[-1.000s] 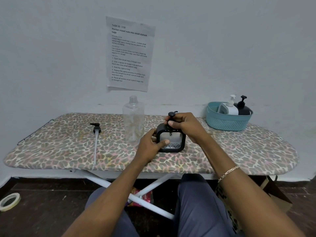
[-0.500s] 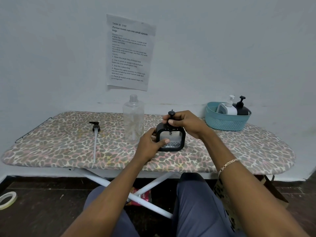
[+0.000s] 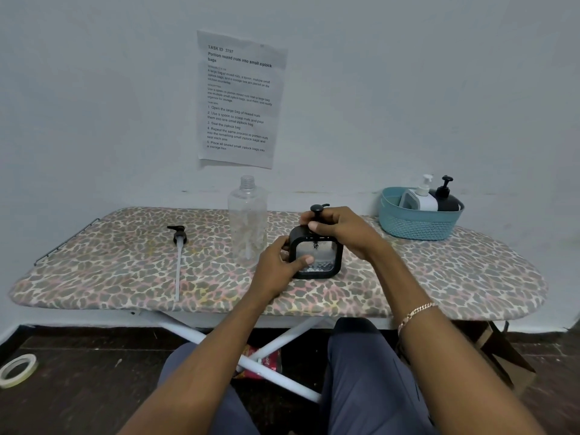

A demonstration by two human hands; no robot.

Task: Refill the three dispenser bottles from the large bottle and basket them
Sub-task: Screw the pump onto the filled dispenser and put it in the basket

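Standing upright, black dispenser bottle (image 3: 326, 255) points its pump nozzle (image 3: 322, 206) right.

The right hand (image 3: 342, 229) has twisted a little on the pump (image 3: 317, 210) of the black dispenser bottle (image 3: 317, 255); the spout points right again.

Square dispenser (image 3: 323, 255) (black-framed) stands beside the uncapped large bottle (image 3: 248, 221); white dispenser (image 3: 423, 202) and dark dispenser (image 3: 448, 204) sit in the basket (image 3: 417, 227).

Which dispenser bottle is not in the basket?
The square black dispenser with the clear window, on the ironing board, held by the left hand and right hand. The white dispenser and second black dispenser sit in the teal basket.
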